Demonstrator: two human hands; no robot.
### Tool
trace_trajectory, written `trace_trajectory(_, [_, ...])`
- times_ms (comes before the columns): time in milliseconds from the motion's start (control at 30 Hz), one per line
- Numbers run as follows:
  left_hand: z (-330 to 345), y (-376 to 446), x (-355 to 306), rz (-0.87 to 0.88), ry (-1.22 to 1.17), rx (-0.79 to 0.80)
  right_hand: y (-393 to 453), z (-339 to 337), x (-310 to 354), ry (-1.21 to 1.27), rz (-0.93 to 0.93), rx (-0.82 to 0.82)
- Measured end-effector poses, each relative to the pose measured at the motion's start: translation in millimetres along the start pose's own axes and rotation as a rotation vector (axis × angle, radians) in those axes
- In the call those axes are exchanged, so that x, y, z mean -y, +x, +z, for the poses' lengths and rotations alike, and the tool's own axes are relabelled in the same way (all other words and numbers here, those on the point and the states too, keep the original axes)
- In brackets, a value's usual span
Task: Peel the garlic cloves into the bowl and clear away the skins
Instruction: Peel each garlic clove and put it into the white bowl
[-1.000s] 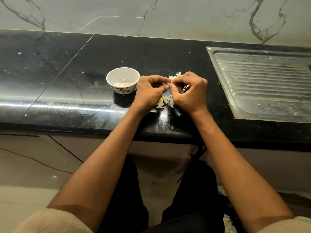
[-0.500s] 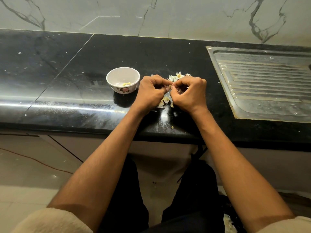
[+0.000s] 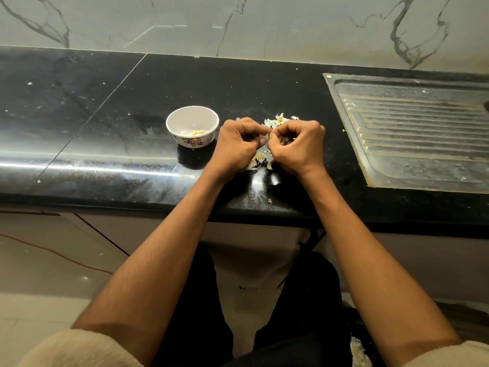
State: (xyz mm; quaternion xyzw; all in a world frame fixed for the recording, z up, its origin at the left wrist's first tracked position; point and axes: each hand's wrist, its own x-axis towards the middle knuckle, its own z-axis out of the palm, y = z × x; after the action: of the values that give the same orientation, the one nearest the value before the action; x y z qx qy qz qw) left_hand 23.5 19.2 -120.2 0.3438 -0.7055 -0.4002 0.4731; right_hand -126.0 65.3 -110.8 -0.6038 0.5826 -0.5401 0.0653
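**Entry: garlic peeling at the counter — risks and positions**

**Left hand**: fingers curled, thumb and forefinger tips pinching a small pale garlic clove where both hands meet. Grip is on the clove.

**Right hand**: fingers likewise curled, thumb and forefinger working at the same clove from the other side. Which hand holds the body and which pulls the skin cannot be told; the clove is mostly hidden between the fingertips.

**Bowl**: white, flower-patterned, on the black counter just beside the left hand. A few yellowish peeled pieces lie at its bottom.

**Skins**: loose papery heap behind and under the hands; further scraps lie in front of the wrists, one stray flake near the counter's front edge.

**Sink drainboard**: steel, well apart to the right.

**Risks, as judged:**
- The clove is small and likely slick once bared; a hard pinch could shoot it onto the counter or floor.
- Skins cling to fingers; a scrap could ride into the bowl with the peeled clove.
- The flake near the edge could be brushed off by a forearm, spreading the mess to the floor.
- A careless reach left could nudge the light bowl.

**Stage, as judged:** peeling in hand; clearing of skins not yet begun.
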Motion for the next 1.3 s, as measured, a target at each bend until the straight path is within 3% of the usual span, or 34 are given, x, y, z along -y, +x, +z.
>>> trace_trajectory(700, [0, -6, -9, -0.083, -0.12, -0.067, -1, -1, 4, 0.04, 0.046, 0.029])
trace_trajectory(1300, [0, -6, -11, -0.119, -0.179, -0.113, 3, -3, 4, 0.108, 0.141, -0.08])
